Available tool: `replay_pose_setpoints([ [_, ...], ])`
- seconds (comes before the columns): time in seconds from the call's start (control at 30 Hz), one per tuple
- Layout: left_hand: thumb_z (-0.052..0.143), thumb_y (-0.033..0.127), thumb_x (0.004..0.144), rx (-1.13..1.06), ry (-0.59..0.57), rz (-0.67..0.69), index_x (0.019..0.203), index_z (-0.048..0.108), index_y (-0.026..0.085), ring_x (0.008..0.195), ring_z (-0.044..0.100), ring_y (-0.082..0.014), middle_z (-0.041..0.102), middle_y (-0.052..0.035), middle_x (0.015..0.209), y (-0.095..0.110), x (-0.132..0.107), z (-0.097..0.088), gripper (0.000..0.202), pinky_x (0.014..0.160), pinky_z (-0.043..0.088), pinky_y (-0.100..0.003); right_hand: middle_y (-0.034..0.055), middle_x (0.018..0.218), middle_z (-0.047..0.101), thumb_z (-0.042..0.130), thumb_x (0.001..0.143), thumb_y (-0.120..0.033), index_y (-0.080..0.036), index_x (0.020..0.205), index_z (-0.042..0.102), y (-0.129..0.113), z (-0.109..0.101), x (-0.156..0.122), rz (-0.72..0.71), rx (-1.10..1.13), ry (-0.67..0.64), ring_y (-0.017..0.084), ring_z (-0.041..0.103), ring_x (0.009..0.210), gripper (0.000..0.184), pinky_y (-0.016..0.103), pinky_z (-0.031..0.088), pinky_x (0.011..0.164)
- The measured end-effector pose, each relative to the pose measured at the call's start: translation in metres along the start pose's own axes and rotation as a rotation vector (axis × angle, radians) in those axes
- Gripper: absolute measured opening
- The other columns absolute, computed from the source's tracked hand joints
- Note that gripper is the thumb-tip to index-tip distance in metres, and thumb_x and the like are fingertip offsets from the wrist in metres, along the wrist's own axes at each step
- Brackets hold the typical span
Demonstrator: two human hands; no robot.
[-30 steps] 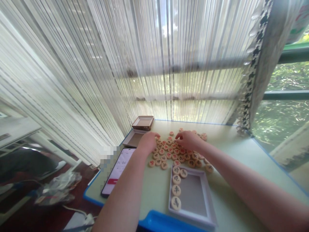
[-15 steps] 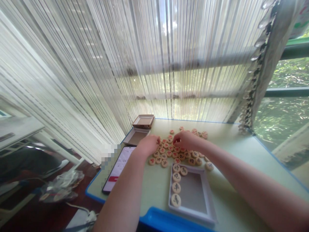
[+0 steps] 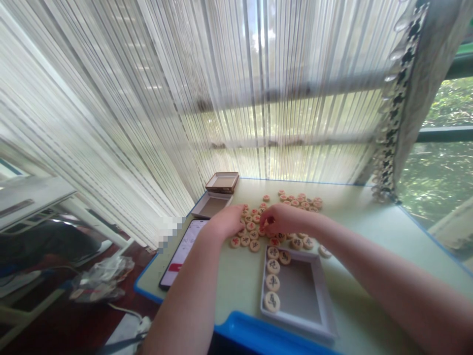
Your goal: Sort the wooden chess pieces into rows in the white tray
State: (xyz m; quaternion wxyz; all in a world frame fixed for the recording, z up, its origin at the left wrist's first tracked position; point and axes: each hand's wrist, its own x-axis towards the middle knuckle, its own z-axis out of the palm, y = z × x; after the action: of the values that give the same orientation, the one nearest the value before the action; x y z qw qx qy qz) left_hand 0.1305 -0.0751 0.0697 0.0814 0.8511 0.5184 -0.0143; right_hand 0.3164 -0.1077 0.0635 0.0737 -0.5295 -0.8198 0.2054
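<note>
Several round wooden chess pieces (image 3: pixel 300 201) with red or black characters lie scattered on a pale green table (image 3: pixel 362 236). My left hand (image 3: pixel 228 221) rests palm down on the left part of the pile, fingers curled over the pieces. My right hand (image 3: pixel 283 220) hovers over the middle of the pile, thumb and fingers pinched on a piece with a red character (image 3: pixel 271 221). Nearer to me stands a grey-white tray (image 3: pixel 320 295); several pieces (image 3: pixel 273 282) lie along its left side.
A phone (image 3: pixel 180 252) with its screen lit lies at the table's left edge. A brown box (image 3: pixel 222 181) and a flat lid (image 3: pixel 212 205) sit at the far left corner. String curtains hang behind. A blue rim (image 3: pixel 258 337) borders the near edge.
My right hand has drawn back towards me and to the left over the pile and closed on a piece. The left hand has barely shifted. The camera has tilted a little.
</note>
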Motion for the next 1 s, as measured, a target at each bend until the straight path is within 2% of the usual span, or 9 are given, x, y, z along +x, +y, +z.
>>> replay_pose_setpoints([
  [0.1, 0.059, 0.024, 0.070, 0.029, 0.001, 0.023, 0.104, 0.060, 0.019, 0.090, 0.061, -0.0212, 0.065, -0.0074, 0.100, 0.002, -0.002, -0.005, 0.035, 0.075, 0.044, -0.026, -0.0006, 0.070, 0.067, 0.054, 0.067, -0.022, -0.025, 0.090, 0.070, -0.003, -0.002, -0.002, -0.049, 0.020, -0.047, 0.010, 0.052, 0.053, 0.029, 0.019, 0.036, 0.048],
  [0.2, 0.060, 0.033, 0.067, 0.021, -0.038, 0.045, 0.084, 0.063, 0.020, 0.079, 0.061, -0.0199, 0.066, -0.0036, 0.086, 0.003, -0.007, -0.011, 0.021, 0.065, 0.044, -0.025, -0.0007, 0.073, 0.068, 0.055, 0.068, -0.024, -0.025, 0.090, 0.070, -0.006, -0.001, -0.003, -0.079, 0.003, -0.063, 0.010, 0.053, 0.055, 0.028, 0.020, 0.037, 0.050],
  [0.27, 0.065, 0.036, 0.062, -0.033, -0.142, 0.082, 0.084, 0.062, 0.021, 0.071, 0.060, -0.0177, 0.066, -0.0011, 0.081, 0.004, -0.010, -0.013, 0.027, 0.058, 0.042, -0.024, -0.0002, 0.072, 0.068, 0.054, 0.068, -0.024, -0.025, 0.090, 0.070, -0.007, -0.001, -0.004, -0.059, -0.004, -0.074, 0.011, 0.054, 0.056, 0.027, 0.020, 0.037, 0.051],
  [0.37, 0.070, 0.030, 0.056, -0.105, -0.300, 0.121, 0.089, 0.062, 0.022, 0.062, 0.059, -0.0147, 0.066, 0.0012, 0.077, 0.006, -0.014, -0.013, 0.035, 0.051, 0.040, -0.022, 0.0013, 0.073, 0.068, 0.054, 0.071, -0.024, -0.023, 0.090, 0.070, -0.008, -0.006, -0.009, -0.017, -0.010, -0.059, 0.012, 0.056, 0.058, 0.026, 0.021, 0.038, 0.052],
  [0.53, 0.063, 0.020, 0.061, -0.163, -0.315, 0.121, 0.083, 0.064, 0.020, 0.051, 0.057, -0.0124, 0.066, 0.0010, 0.070, 0.010, -0.014, -0.009, 0.023, 0.047, 0.039, -0.021, 0.0022, 0.073, 0.068, 0.053, 0.075, -0.028, -0.023, 0.092, 0.070, -0.010, -0.027, -0.026, 0.054, -0.037, 0.094, 0.011, 0.055, 0.057, 0.024, 0.022, 0.038, 0.052],
  [0.67, 0.059, 0.024, 0.067, -0.170, -0.213, 0.176, 0.079, 0.067, 0.019, 0.052, 0.058, -0.0123, 0.067, -0.0003, 0.072, 0.012, -0.010, -0.007, 0.015, 0.049, 0.041, -0.021, 0.0023, 0.075, 0.068, 0.053, 0.076, -0.029, -0.023, 0.089, 0.070, -0.012, -0.033, -0.050, 0.161, -0.067, 0.197, 0.011, 0.055, 0.057, 0.023, 0.022, 0.038, 0.051],
  [0.83, 0.053, 0.034, 0.077, -0.289, 0.131, 0.401, 0.087, 0.069, 0.020, 0.078, 0.061, -0.0148, 0.068, -0.0019, 0.087, 0.030, 0.000, 0.003, 0.024, 0.069, 0.046, -0.022, 0.0012, 0.075, 0.067, 0.052, 0.077, -0.030, -0.024, 0.087, 0.070, -0.004, -0.023, -0.095, 0.273, -0.128, 0.343, 0.012, 0.056, 0.060, 0.021, 0.022, 0.037, 0.053],
  [0.93, 0.054, 0.034, 0.077, -0.367, 0.173, 0.501, 0.092, 0.069, 0.020, 0.087, 0.060, -0.0146, 0.068, -0.0019, 0.095, 0.044, 0.005, 0.014, 0.025, 0.080, 0.046, -0.023, 0.0012, 0.073, 0.067, 0.051, 0.078, -0.031, -0.023, 0.088, 0.069, 0.007, -0.010, -0.113, 0.326, -0.146, 0.485, 0.012, 0.055, 0.058, 0.023, 0.022, 0.037, 0.054],
  [1.0, 0.056, 0.031, 0.077, -0.365, 0.159, 0.523, 0.094, 0.069, 0.020, 0.092, 0.059, -0.0152, 0.067, -0.0022, 0.097, 0.050, 0.008, 0.021, 0.024, 0.084, 0.045, -0.024, 0.0011, 0.071, 0.066, 0.048, 0.079, -0.031, -0.022, 0.087, 0.069, 0.015, 0.003, -0.117, 0.300, -0.106, 0.519, 0.011, 0.055, 0.059, 0.024, 0.022, 0.037, 0.055],
])
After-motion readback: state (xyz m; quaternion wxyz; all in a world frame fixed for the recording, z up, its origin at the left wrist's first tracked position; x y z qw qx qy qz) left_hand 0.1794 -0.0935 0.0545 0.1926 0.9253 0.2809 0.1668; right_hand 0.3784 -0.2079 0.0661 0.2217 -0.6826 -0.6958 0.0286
